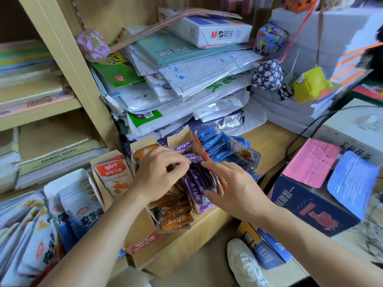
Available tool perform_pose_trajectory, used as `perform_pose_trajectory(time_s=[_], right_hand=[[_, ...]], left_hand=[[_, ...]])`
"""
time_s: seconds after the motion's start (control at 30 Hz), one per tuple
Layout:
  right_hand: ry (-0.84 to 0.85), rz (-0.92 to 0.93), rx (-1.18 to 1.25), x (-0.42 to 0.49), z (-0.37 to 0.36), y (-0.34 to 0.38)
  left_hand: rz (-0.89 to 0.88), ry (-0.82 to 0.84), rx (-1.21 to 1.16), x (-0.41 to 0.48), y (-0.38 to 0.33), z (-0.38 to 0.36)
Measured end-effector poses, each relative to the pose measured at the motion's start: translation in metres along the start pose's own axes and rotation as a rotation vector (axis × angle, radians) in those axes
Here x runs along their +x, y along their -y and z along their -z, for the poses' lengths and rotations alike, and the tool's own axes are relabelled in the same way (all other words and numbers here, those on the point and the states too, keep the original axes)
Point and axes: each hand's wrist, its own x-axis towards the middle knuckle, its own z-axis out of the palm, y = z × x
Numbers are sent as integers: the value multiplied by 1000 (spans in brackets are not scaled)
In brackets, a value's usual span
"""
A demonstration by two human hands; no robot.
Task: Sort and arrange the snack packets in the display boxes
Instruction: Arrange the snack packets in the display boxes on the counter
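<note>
Several cardboard display boxes stand side by side on a wooden counter (267, 141). One box (143, 245) holds orange snack packets (176, 218); the box to its right holds purple packets (196, 183); further right lie blue packets (215, 146). A red packet (114, 175) stands in a box at the left. My left hand (159, 172) reaches over the orange box, its fingertips pinching the top of the purple packets. My right hand (232, 185) holds the same purple stack from the right, thumb against the packets' front.
A tall pile of plastic-wrapped paper and notebooks (186, 79) rises behind the boxes. White and blue packets (68, 206) fill boxes at the lower left. A dark blue carton (306, 206) with a pink sheet sits at right. Shelves (41, 108) stand at left. A white shoe (244, 264) shows below.
</note>
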Motion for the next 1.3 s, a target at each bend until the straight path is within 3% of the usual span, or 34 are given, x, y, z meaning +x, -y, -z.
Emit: perform_pose_trajectory(time_s=[0.1,0.17,0.23,0.33,0.43,0.53,0.7,0.93,1.1,1.3], right_hand=[[145,65,60,-6,5,-2],[127,78,136,-11,10,-3],[-66,-17,165,-14,17,-9],[-351,-255,93,-17,29,-30],[-321,-463,117,-21,37,-55],[-216,-546,198,-28,36,-70],[-278,-519,272,-30,22,-80],[-421,-456,429,-49,12,-76],[-307,-305,313,-55,7,-84],[-333,-101,195,-60,10,-86]], left_hand=[[-13,-76,-41,10,-18,-2],[-54,51,-30,16,-33,-6],[-83,188,79,18,-40,-18],[-120,168,210,18,-43,-31],[-170,24,193,23,-57,-35],[-218,44,244,20,-77,-48],[-83,160,541,26,-96,-81],[-67,8,505,29,-81,-89],[31,-20,447,27,-71,-82],[52,-69,430,24,-74,-84]])
